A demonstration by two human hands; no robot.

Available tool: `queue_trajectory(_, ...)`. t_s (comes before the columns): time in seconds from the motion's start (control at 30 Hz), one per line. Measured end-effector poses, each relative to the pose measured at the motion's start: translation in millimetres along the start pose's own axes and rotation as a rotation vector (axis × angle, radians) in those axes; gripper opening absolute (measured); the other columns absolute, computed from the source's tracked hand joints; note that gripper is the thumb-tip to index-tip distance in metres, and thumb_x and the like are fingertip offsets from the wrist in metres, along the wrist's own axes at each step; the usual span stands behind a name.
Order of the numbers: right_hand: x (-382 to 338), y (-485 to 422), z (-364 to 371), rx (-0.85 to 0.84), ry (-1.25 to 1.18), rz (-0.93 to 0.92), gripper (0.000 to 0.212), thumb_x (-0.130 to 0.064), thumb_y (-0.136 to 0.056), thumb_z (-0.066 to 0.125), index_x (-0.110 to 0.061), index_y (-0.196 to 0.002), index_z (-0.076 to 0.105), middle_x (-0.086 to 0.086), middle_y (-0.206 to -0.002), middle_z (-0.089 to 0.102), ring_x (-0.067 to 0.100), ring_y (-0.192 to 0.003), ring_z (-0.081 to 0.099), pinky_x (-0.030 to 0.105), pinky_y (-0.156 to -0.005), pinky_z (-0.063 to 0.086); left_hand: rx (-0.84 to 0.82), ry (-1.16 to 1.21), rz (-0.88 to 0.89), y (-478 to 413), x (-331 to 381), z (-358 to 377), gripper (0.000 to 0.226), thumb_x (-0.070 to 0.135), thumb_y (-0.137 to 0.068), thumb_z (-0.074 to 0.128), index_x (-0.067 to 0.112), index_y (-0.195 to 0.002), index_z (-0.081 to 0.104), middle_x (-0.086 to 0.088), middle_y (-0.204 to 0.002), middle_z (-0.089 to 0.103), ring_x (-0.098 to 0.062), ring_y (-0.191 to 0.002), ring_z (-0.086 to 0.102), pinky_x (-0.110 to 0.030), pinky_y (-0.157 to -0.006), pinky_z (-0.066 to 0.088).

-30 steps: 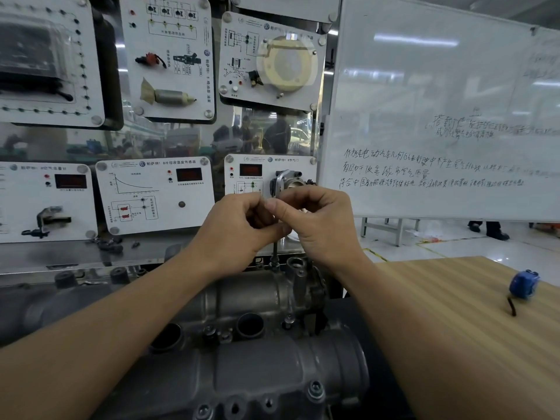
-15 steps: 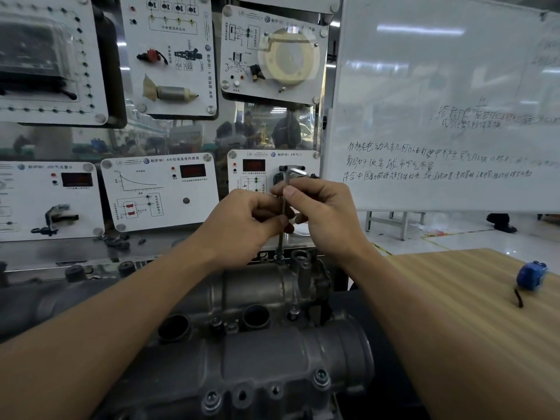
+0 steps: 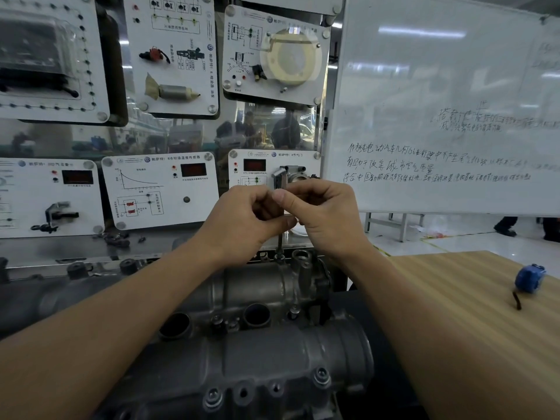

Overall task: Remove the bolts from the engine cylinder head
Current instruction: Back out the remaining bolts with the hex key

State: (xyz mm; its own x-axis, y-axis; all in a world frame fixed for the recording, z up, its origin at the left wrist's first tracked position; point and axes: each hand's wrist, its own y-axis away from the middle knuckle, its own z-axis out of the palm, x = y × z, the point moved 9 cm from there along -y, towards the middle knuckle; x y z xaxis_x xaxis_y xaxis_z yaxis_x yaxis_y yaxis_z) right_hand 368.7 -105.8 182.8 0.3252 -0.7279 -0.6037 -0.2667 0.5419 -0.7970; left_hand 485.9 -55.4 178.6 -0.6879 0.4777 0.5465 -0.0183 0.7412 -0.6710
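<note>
A grey cast engine cylinder head (image 3: 251,289) lies across the lower middle. A thin metal key tool (image 3: 279,242) stands upright with its tip in a bolt (image 3: 279,256) at the head's far edge. My left hand (image 3: 242,221) and my right hand (image 3: 325,213) meet above it, and both pinch the tool's top with curled fingers. The upper part of the tool is mostly hidden by my fingers. More bolts (image 3: 321,375) sit along the head's near edge.
White training panels (image 3: 159,189) with gauges hang behind the engine. A whiteboard (image 3: 439,116) with handwriting stands at the right. A wooden table (image 3: 472,313) at the right carries a blue tape measure (image 3: 528,278). Small black parts (image 3: 116,239) lie on the metal shelf.
Both hands keep hold of the tool and have shifted their fingers round its top. The view has drifted slightly; the tool stays upright on the bolt.
</note>
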Motion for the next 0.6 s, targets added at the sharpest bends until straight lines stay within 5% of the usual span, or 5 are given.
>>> queue_trajectory(0.17, -1.2, -0.6, 0.8, -0.042, 0.029, 0.019, 0.013, -0.014, -0.086, 0.074, -0.025, -0.081, 0.078, -0.006, -0.075, 0.075, 0.003, -0.069, 0.067, 0.011, -0.061, 0.048, -0.063, 0.103, -0.012, 2.4, 3.4, 1.8, 0.008, 0.018, -0.090, 0.071, 0.024, -0.088, 0.075, 0.011, -0.079, 0.076, 0.000, -0.075, 0.070, -0.010, -0.067, 0.051)
queue_trajectory(0.37, 0.7, -0.2, -1.8, -0.044, 0.046, 0.058, 0.013, -0.005, -0.092, 0.065, -0.010, -0.090, 0.077, 0.002, -0.078, 0.073, 0.001, -0.067, 0.063, 0.010, -0.058, 0.046, -0.127, 0.059, -0.038, 3.8, 2.9, 5.7, 0.017, 0.004, -0.092, 0.067, 0.018, -0.091, 0.077, 0.002, -0.083, 0.078, -0.006, -0.081, 0.073, -0.017, -0.076, 0.057)
queue_trajectory(0.6, -1.5, 0.1, -1.9, -0.037, 0.044, 0.019, 0.008, -0.013, -0.087, 0.074, -0.017, -0.081, 0.078, -0.006, -0.068, 0.072, 0.002, -0.062, 0.063, 0.012, -0.056, 0.047, -0.140, 0.033, -0.032, 2.2, 1.5, 7.3, 0.013, 0.006, -0.092, 0.067, 0.011, -0.101, 0.076, 0.005, -0.089, 0.077, 0.001, -0.084, 0.072, -0.008, -0.076, 0.052)
